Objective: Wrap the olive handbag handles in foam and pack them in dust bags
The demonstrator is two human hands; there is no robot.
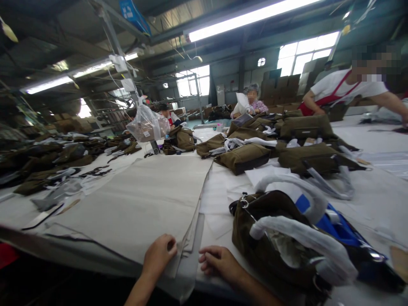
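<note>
Loose grey sheets [137,199] lie at the table's [384,193] near edge, where a tug by the left hand [160,253], its grip indeterminable, could skew them; the right hand's [223,262] fingers are loosely parted, empty.

I see plain grey-beige sheets [137,195], a dark olive open bag [242,233] with milky-white wrapped handles [299,233], a vivid blue item [334,225], a co-worker's red apron [306,108] and another's pinkish patterned shirt [262,106].

Tube lights [255,18] glow above bright windows [306,52] and stacked boxes [287,88], probably cardboard.
</note>
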